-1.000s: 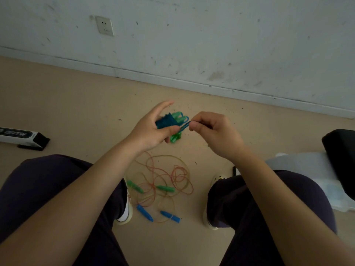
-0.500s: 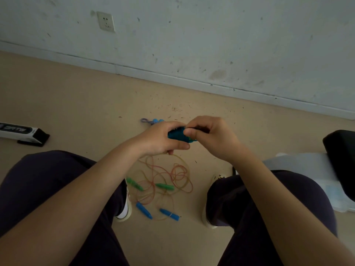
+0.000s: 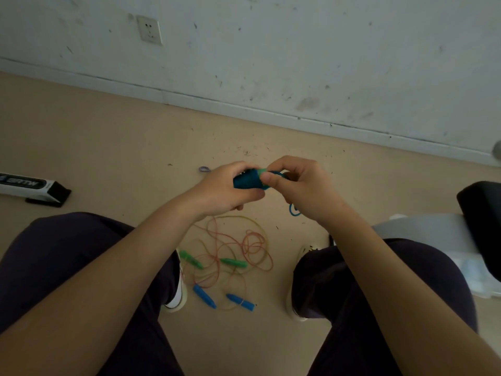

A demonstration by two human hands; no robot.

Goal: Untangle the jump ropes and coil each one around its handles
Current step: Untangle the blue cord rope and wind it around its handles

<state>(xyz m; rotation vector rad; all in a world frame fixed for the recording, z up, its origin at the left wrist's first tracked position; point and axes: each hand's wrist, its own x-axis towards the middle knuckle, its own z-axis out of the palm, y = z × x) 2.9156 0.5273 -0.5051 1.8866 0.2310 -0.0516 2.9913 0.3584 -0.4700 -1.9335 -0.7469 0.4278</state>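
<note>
Jump rope bundle [image 3: 248, 180], teal cord wound tight round its handles, held between both hands above the floor [image 3: 108, 147], in front of the knees. Mostly covered: only a short wound stretch visible between the thumbs, with a sliver of green handle [image 3: 262, 171] peeking out at the top right end. Handles otherwise hidden under cord and fingers, so impossible to count them. Long axis roughly level, running left to right, right end a little nearer the wall [image 3: 298, 50]. Left hand [image 3: 221, 191] curled round the bundle's left part, thumb beneath. Right hand [image 3: 295, 183] pinching the right end, thumb over the wraps, fingers bent over the top. Small blue loop of cord [image 3: 293, 210] dangling below the right wrist, its link to the bundle hidden.

On the floor between the shoes, a loose tangle of orange and yellow cords [image 3: 238, 245], with two green handles [image 3: 233, 262] and two blue handles [image 3: 204, 296] lying apart at its lower edge; which cord joins which handle not clear. Small striped loop [image 3: 204, 169] beyond the left hand, too small to identify. Black-and-white box [image 3: 32, 187] at left, cut off by the frame edge. Dark object [image 3: 482, 213] at right, likewise cut off.
</note>
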